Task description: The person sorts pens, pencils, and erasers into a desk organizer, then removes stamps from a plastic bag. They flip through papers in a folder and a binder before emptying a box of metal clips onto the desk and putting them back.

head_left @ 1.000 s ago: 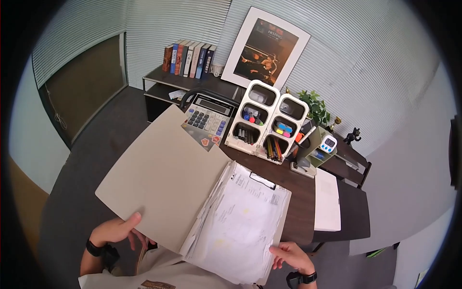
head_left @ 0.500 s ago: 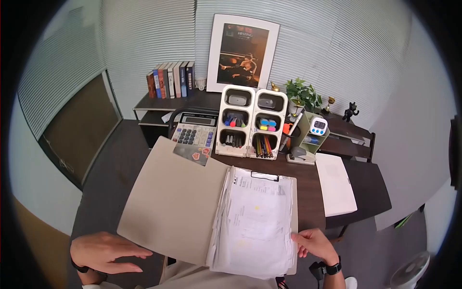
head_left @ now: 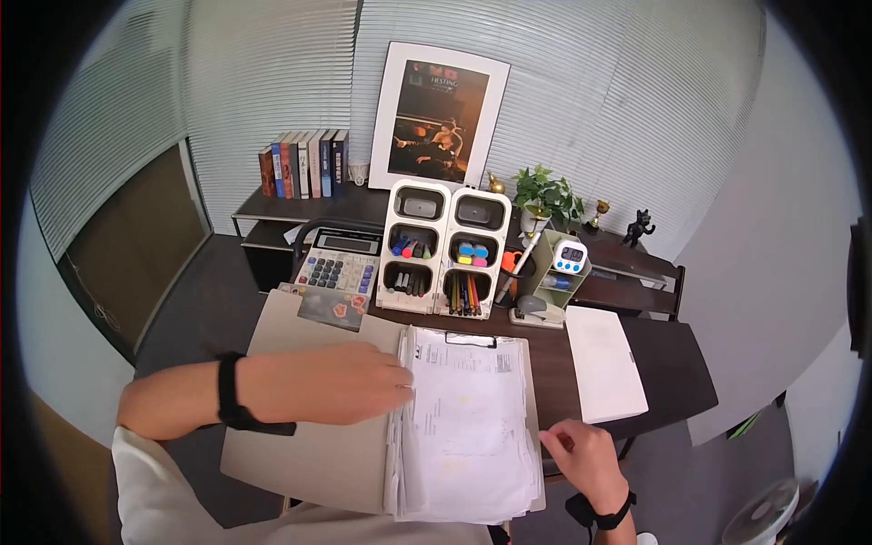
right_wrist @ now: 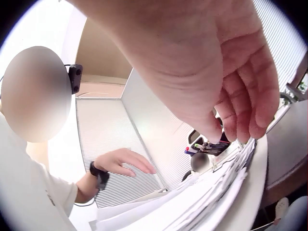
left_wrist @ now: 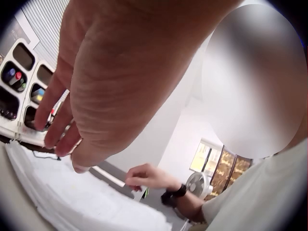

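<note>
An opened beige file folder (head_left: 272, 450) lies at the desk's front edge. On its right side a thick stack of white papers (head_left: 463, 436) sits under a black-edged clip (head_left: 470, 341). My left hand (head_left: 331, 386) reaches across the left cover, its fingertips by the stack's left edge; the left wrist view shows its fingers hanging relaxed over the papers. Just off the folder's right edge is my right hand (head_left: 581, 459), fingers loosely bent with nothing between them. Its fingertips (right_wrist: 258, 131) overlap the paper edges in the right wrist view.
Behind the folder stand a calculator (head_left: 341, 263), a white pen organizer (head_left: 386, 272) with markers and pencils, a stapler (head_left: 538, 312) and a green holder with a timer (head_left: 570, 256). A patterned card (head_left: 331, 307) overlaps the folder's top left. To the right lies a white box (head_left: 604, 363).
The folder has come down flatter onto the desk. My left hand has left the cover's outer edge and swung right over it; my right hand has let go of the folder's right edge.
</note>
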The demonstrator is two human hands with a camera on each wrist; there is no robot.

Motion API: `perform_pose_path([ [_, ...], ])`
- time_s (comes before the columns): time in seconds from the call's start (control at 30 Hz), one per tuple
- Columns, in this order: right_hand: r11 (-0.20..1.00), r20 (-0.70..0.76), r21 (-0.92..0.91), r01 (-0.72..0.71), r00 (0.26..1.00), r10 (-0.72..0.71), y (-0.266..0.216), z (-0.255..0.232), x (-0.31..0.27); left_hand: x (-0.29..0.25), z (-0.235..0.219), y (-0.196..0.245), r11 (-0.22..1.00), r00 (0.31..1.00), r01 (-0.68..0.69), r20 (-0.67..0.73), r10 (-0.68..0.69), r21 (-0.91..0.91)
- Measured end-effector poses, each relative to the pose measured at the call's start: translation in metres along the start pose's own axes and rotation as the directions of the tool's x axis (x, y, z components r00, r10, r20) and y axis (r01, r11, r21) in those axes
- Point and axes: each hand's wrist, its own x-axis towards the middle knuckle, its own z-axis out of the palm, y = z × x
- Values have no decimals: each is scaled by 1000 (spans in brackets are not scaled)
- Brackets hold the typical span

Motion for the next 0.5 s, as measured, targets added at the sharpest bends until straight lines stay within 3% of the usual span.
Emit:
perform_pose_path([
  [0.03,997,81,51,-52,996,48,-5,-4,-4,5,13,-3,1000,1000,1,1,-1,-6],
  [0.1,991,109,111,-71,992,59,-5,-6,-8,11,43,-2,981,971,-124,-187,151,148],
  [0.17,965,207,203,-166,971,124,-2,-7,-12,12,62,-1,976,965,-130,-205,166,177],
  [0.3,935,264,292,-199,957,121,11,5,-1,18,74,0,948,944,-159,-237,228,277],
  [0.43,936,321,292,-199,942,100,8,11,19,28,83,2,899,934,-174,-223,280,401],
  [0.5,980,312,176,-94,949,35,5,11,27,35,87,5,841,912,-169,-242,331,514],
])
